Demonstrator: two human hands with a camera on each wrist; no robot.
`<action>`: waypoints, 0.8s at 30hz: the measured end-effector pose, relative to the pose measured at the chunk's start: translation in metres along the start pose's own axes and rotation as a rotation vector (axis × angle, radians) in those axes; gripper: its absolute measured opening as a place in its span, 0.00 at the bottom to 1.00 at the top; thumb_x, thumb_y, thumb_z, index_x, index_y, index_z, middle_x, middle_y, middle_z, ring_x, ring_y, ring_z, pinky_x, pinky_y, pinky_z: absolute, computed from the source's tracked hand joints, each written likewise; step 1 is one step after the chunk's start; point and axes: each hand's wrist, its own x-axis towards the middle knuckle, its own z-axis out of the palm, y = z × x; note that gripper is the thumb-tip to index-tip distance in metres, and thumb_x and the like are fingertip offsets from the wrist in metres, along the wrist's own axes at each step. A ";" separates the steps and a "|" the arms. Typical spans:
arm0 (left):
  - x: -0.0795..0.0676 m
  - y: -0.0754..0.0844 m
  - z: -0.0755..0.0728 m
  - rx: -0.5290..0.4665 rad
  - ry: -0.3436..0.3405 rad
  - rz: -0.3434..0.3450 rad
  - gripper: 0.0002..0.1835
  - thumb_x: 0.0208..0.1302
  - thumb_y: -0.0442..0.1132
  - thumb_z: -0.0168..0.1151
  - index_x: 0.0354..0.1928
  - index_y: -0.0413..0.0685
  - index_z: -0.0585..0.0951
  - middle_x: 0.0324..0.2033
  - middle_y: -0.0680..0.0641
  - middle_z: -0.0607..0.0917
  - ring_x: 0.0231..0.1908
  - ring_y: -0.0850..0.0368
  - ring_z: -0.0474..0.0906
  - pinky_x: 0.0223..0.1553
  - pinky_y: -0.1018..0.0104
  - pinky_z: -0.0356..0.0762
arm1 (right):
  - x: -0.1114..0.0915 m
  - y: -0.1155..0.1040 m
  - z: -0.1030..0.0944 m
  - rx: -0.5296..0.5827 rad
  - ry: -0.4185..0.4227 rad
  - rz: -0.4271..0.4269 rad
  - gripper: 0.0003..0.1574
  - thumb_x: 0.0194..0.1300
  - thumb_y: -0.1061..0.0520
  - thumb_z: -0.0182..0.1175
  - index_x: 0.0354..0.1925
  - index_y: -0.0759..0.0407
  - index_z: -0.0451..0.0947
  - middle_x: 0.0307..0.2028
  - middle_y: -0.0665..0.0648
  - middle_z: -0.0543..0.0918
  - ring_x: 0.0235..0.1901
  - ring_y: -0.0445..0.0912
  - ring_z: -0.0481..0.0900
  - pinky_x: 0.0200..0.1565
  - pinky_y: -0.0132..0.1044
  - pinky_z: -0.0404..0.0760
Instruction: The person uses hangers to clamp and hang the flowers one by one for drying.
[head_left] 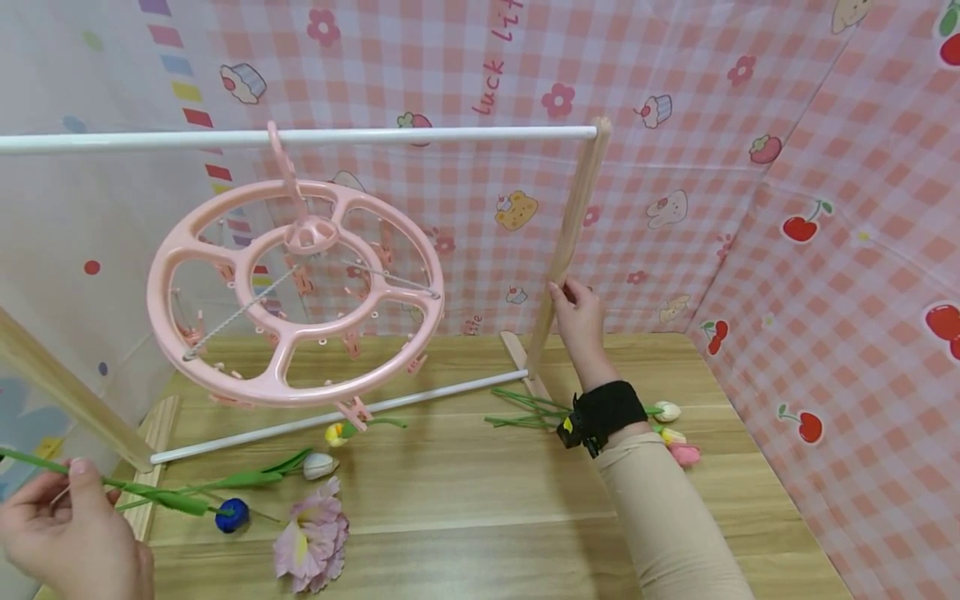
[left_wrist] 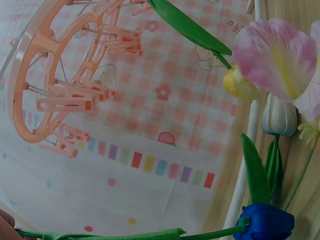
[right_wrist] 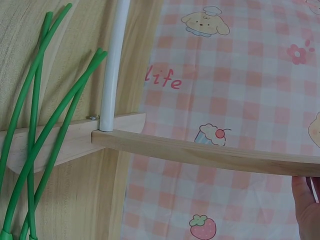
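1. The blue artificial tulip is in the lower left of the head view, its head pointing toward the frame's centre; whether it touches the table cannot be told.
2. The person's left hand, at the lower left corner, pinches its green stem between thumb and fingers.
3. The tulip is probably very light, with a soft head, a bendable leaf and a springy, somewhat smooth stem. The bare stem seems the best place to hold; squeezing the head might crease it.
4. Near it lie a white tulip and a lilac, ruffled flower, with a yellow tulip farther up.
5. Above these, left of centre, a pink round clip hanger hangs from a white rail; it would likely swing if nudged.
6. Right of centre, the right hand has its fingertips at the wooden upright; whether they grip or merely touch cannot be told.
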 end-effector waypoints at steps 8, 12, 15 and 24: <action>-0.006 0.013 0.005 -0.191 -0.063 0.008 0.13 0.50 0.29 0.61 0.39 0.31 0.75 0.41 0.40 0.72 0.32 0.57 0.74 0.24 0.77 0.74 | 0.000 0.000 0.001 0.011 0.000 0.014 0.16 0.60 0.52 0.55 0.42 0.59 0.78 0.38 0.59 0.80 0.40 0.47 0.76 0.41 0.39 0.78; -0.011 0.018 0.006 -0.313 -0.116 0.000 0.17 0.50 0.24 0.59 0.44 0.32 0.72 0.40 0.39 0.69 0.32 0.54 0.75 0.32 0.72 0.79 | -0.001 -0.001 0.000 0.014 -0.003 0.020 0.16 0.60 0.52 0.55 0.43 0.59 0.78 0.39 0.59 0.80 0.40 0.47 0.76 0.42 0.40 0.78; -0.015 0.019 0.007 -0.392 -0.178 0.037 0.18 0.48 0.21 0.58 0.44 0.30 0.71 0.38 0.37 0.68 0.29 0.50 0.76 0.32 0.66 0.80 | -0.001 -0.001 -0.001 0.012 -0.003 0.024 0.16 0.60 0.51 0.55 0.43 0.59 0.78 0.38 0.59 0.80 0.41 0.48 0.76 0.42 0.40 0.78; -0.023 0.026 0.016 -0.469 -0.266 0.112 0.18 0.43 0.21 0.62 0.40 0.22 0.70 0.34 0.34 0.69 0.25 0.47 0.77 0.28 0.62 0.80 | -0.002 -0.001 -0.001 -0.002 -0.007 0.031 0.16 0.60 0.51 0.55 0.42 0.59 0.78 0.39 0.59 0.80 0.41 0.47 0.76 0.42 0.40 0.78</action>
